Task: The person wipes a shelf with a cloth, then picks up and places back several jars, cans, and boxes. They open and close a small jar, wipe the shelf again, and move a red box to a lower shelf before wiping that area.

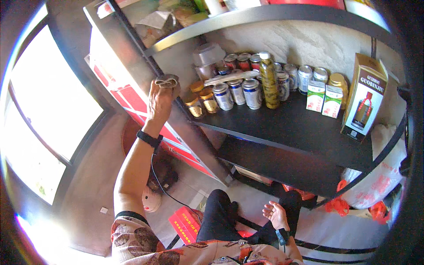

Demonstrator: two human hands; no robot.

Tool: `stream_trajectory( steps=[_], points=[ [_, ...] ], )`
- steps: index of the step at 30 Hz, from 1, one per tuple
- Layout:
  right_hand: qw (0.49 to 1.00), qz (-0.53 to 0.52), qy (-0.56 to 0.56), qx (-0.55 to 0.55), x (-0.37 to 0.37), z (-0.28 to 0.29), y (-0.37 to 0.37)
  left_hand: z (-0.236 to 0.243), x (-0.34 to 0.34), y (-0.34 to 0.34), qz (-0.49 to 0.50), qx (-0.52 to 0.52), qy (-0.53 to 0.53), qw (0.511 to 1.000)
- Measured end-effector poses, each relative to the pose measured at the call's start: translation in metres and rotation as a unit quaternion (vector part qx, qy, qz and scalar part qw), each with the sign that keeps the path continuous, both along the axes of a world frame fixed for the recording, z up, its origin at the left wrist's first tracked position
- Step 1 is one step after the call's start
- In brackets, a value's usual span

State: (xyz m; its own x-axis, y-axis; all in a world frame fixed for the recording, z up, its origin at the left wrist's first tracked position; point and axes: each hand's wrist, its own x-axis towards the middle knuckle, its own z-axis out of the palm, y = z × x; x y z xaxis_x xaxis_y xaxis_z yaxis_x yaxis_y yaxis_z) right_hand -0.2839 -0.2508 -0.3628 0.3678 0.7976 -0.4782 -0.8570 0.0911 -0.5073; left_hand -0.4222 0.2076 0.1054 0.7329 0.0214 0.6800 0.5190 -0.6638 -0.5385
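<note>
My left hand (pixel 159 105) is raised, its fingers closed round a bunched brown cloth (pixel 167 81). The cloth lies against the dark upright post (pixel 149 62) at the left end of a shelf unit. Just right of it on the black shelf board (pixel 282 119) stand gold-lidded jars (pixel 194 107) and silver-blue cans (pixel 223 97). Low over my right thigh, my right hand (pixel 275 215) holds nothing, its fingers loosely bent and apart.
Farther right on the shelf are a tall bottle (pixel 269 81), small green-white cartons (pixel 323 98) and a tall brown box (pixel 365 99). A curved metal rail (pixel 274 17) crosses above. Below stand a red box (pixel 185 224) and a white plastic bag (pixel 373 185).
</note>
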Motion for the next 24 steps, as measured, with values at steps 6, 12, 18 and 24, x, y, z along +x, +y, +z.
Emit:
stream_trajectory(
  steps=[6, 12, 18, 24],
  points=[
    [1.0, 0.01, -0.02, -0.015, -0.005, -0.001, 0.009, 0.105, -0.029, 0.02, 0.049, 0.11, -0.146, 0.982],
    [1.0, 0.002, 0.002, -0.013, -0.003, 0.001, -0.001, 0.103, -0.029, 0.057, 0.03, 0.144, -0.131, 0.98],
    [0.999, -0.011, -0.036, -0.008, -0.003, 0.003, -0.007, -0.065, -0.05, 0.052, -0.02, -0.093, -0.08, 0.992],
    [0.998, 0.005, -0.052, -0.038, -0.003, 0.006, -0.005, -0.17, -0.025, 0.022, -0.041, -0.241, -0.017, 0.97]
  ],
)
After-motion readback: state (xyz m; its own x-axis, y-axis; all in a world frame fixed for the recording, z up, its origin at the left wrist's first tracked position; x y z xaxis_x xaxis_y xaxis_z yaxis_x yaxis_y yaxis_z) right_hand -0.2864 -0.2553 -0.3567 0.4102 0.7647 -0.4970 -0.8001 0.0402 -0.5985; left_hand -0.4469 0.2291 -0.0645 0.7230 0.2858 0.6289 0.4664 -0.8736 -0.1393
